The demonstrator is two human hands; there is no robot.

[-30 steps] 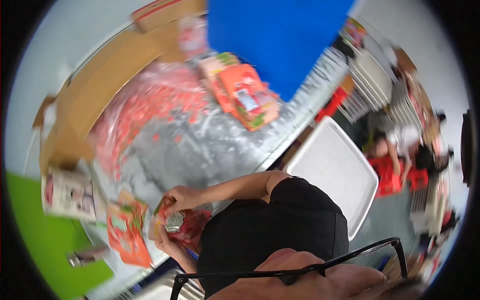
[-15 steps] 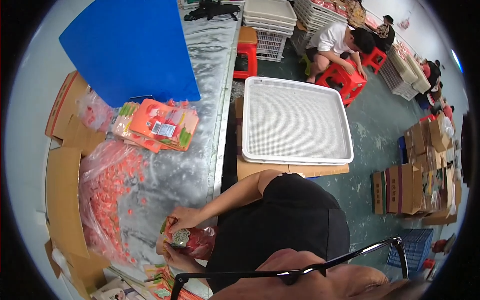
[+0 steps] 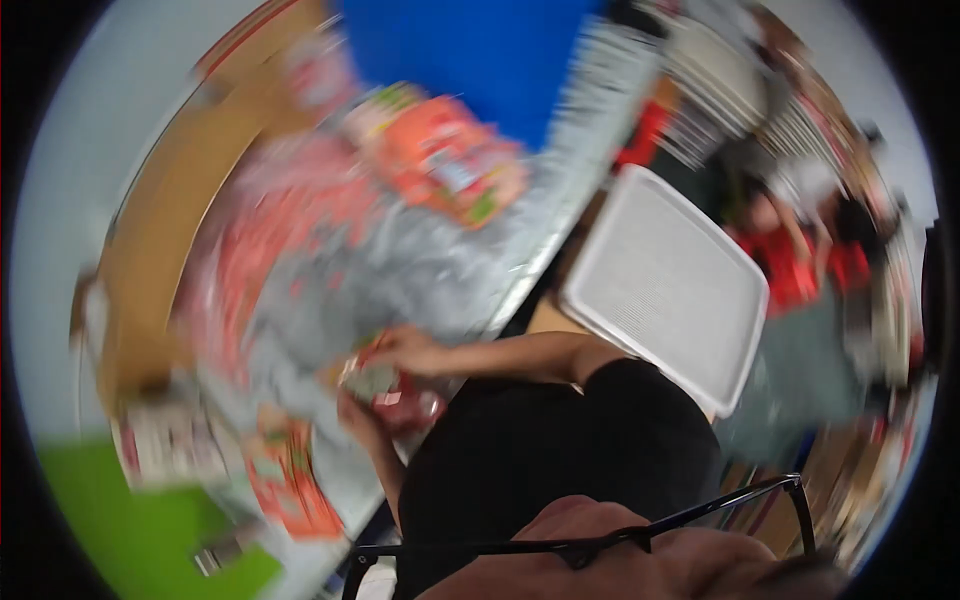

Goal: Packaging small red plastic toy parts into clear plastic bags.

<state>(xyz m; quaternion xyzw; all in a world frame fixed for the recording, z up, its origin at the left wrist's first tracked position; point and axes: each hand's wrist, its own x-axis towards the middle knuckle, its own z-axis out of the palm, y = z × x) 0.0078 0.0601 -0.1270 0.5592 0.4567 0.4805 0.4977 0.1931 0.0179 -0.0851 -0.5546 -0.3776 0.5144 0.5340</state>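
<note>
Both hands are on a clear-and-printed plastic pouch (image 3: pixel 408 402) with red contents, held just in front of my black-clothed body. My right hand (image 3: pixel 412 352) is closed on its upper edge. Along the lower side, my left hand (image 3: pixel 365 418) grips the same pouch, its fingers partly hidden and blurred. Beyond the hands, small pinkish-red pieces (image 3: pixel 300 215) spill over the grey table from a clear plastic liner. A stack of flat orange-red printed pouches (image 3: pixel 440 150) lies farther back, and more pouches (image 3: pixel 293 480) lie to the near left.
A cardboard box (image 3: pixel 150 290) borders the pile on the left. A blue panel (image 3: pixel 470 60) stands at the back. Right of the table edge is a white mesh tray (image 3: pixel 665 290). A green surface (image 3: pixel 130 520) lies near left. Another person (image 3: pixel 800 190) sits by red stools (image 3: pixel 790 265).
My view has turned, so the table and tray appear tilted and shifted right, with much blur. The green surface has come into sight. Both hands still hold the pouch.
</note>
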